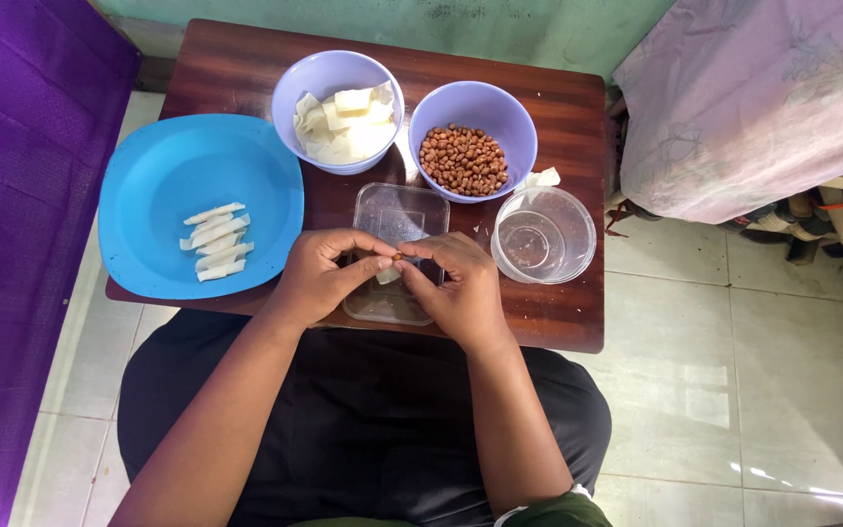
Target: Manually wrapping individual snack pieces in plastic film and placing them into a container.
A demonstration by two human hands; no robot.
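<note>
The left hand (319, 275) and right hand (456, 285) are meeting over the clear tray (397, 210) on the tabletop (558, 322), pinching a pale wrapper strip (387, 275) around a peanut (397, 257); this looks like the wrapping step; next, I judge, a tight roll. The strip's long axis is mostly hidden, so I cannot tell its direction.

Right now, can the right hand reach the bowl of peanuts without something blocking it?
Probably yes. The right hand is just below the bowl of peanuts, and only the low clear tray lies beside the path. But its fingers are busy pinching a small piece.
</note>
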